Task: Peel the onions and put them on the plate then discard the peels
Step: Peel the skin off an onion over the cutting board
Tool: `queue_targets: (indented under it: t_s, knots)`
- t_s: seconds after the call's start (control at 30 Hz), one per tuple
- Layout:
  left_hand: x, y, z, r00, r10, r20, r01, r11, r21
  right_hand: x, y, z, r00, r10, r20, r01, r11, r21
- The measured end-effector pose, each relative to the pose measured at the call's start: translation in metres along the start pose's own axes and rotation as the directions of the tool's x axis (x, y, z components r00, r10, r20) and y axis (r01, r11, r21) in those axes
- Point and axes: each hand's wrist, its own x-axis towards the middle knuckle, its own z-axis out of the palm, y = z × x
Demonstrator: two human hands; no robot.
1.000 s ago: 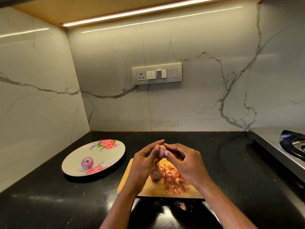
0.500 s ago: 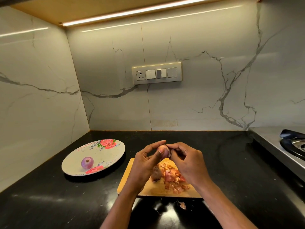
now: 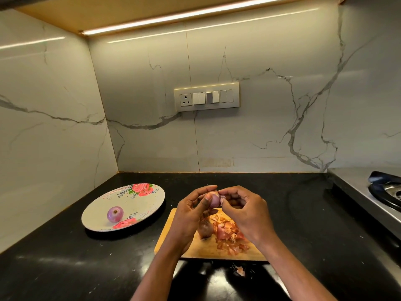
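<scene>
Black glossy countertop [image 3: 65,268], marble walls. Left hand [image 3: 191,213] curls round a small half-peeled purple onion [image 3: 213,200] above the wooden cutting board [image 3: 208,249]; right hand [image 3: 243,210] pinches skin at its top. Mid-peel, I'd say. Next it goes beside the peeled onion [image 3: 115,213] on the floral round plate [image 3: 138,205].

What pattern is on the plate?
The plate is pale grey with pink-red roses, green leaves and small dark dots, clearest in the head view.

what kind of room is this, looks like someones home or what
Most likely a home kitchen: a gas stove sits at the right end of a black countertop, and onion peels lie on a wooden cutting board beneath marble-look wall tiles.
</scene>
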Motion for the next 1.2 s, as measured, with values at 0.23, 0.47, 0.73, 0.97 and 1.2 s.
queue_targets:
  t_s: [0.23, 0.47, 0.73, 0.97, 1.2]
  knots:
    - [0.0007, -0.0015, 0.0004, 0.999, 0.002, 0.041, -0.003, 1.000, 0.017, -0.0006, -0.0012, 0.0032, 0.994, -0.104, -0.036, 0.095, 0.976, -0.195]
    - [0.0004, -0.0009, -0.0012, 1.000, 0.002, -0.010, -0.002, 1.000, 0.023, 0.0000, 0.0016, 0.0057, 0.990, -0.139, -0.009, 0.135, 0.973, -0.188]
    - [0.0009, 0.0023, 0.0001, 1.000, -0.019, -0.009, 0.020, 0.999, 0.033, 0.0006, 0.0014, -0.0004, 0.996, -0.079, 0.039, 0.082, 0.994, -0.070]
    - [0.0006, 0.0022, -0.0015, 1.000, 0.012, -0.025, -0.010, 0.998, 0.061, 0.0011, -0.0026, -0.0004, 0.998, -0.070, -0.004, 0.070, 0.997, -0.045]
    - [-0.0014, 0.0018, 0.0023, 0.999, 0.040, -0.012, -0.038, 0.994, 0.105, 0.0030, 0.0014, 0.0023, 0.993, 0.043, -0.112, -0.048, 0.998, -0.037]
